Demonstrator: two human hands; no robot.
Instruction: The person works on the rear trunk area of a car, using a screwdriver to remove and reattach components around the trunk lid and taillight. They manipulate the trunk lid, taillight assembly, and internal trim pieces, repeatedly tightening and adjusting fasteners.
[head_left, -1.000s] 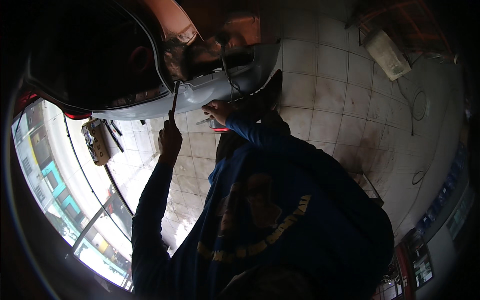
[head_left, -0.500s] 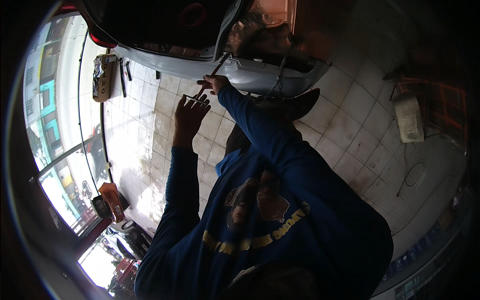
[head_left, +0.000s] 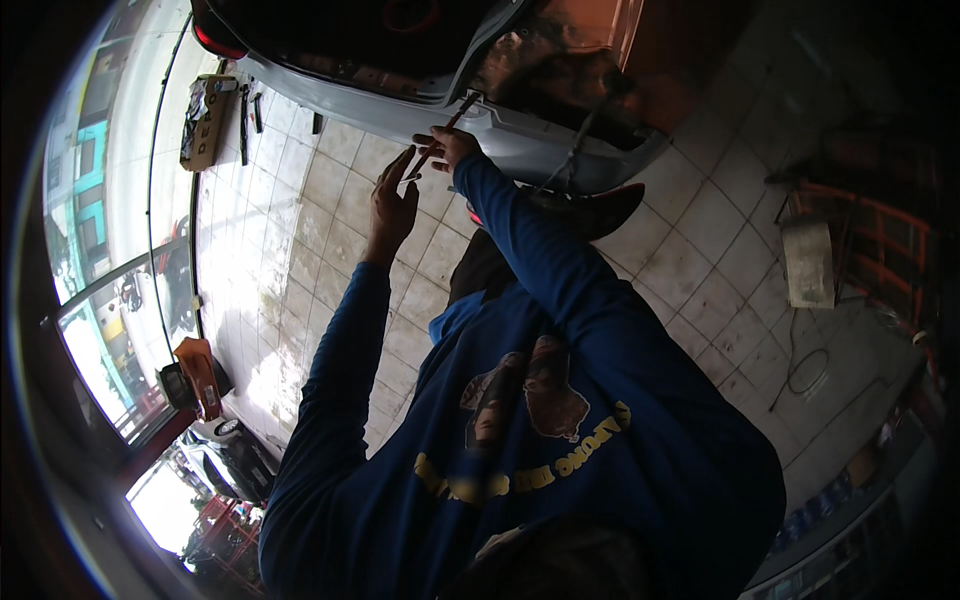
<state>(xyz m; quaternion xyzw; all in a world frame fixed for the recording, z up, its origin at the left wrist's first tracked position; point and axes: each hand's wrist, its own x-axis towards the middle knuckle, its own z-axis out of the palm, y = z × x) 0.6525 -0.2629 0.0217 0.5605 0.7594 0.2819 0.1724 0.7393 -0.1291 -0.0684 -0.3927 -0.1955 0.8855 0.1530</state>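
Note:
A T-handle wrench (head_left: 426, 158) with a reddish shaft and a thin pale crossbar slants up to the rear edge of a silver car body (head_left: 500, 140). My right hand (head_left: 457, 148) is loosely closed around its shaft, near the bumper. Below and to the left, my left hand (head_left: 393, 203) is raised with its fingers stretched out beside the crossbar. The fingers seem to touch the bar without wrapping round it. The tip of the wrench meets the body at the corner of the open trunk; the fastener there is too small to make out.
A cardboard box (head_left: 203, 125) lies on the tiled floor (head_left: 330, 200) at the left, with dark bars (head_left: 244, 125) beside it. On the right stand a pale block (head_left: 808, 263) and an orange metal frame (head_left: 885, 230). A dark curved part (head_left: 610, 212) sits under the bumper.
Both hands appear slightly higher and further right in the picture, as the whole view has shifted. The crossbar has turned, and my left fingers have straightened upward beside it. My right hand stays on the shaft.

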